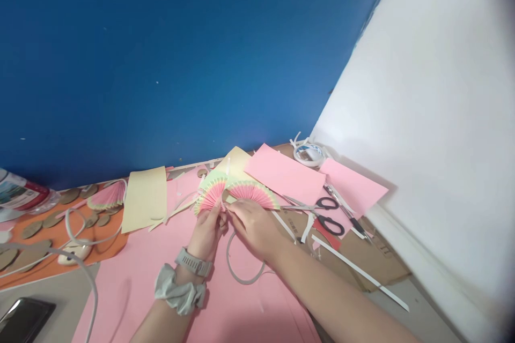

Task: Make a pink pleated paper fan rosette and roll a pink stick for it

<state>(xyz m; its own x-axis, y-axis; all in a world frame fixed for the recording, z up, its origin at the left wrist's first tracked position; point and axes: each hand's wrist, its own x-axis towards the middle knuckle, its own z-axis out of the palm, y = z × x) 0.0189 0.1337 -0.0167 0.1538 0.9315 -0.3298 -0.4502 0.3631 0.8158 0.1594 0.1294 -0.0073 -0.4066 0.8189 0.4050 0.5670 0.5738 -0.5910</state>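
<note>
Over the large flat pink paper sheet, my left fingers and right fingers pinch the pleated pink-and-green paper fan at its gathered middle, apparently securing folds, which calls for steady pressure.

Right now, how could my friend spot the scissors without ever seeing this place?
Find the big blue wall, then look below it to the person's right hand. To that hand's right lie the scissors, beside a pink sheet. Unlike the slim pen-like tool beside them, they have two black finger loops.
</note>
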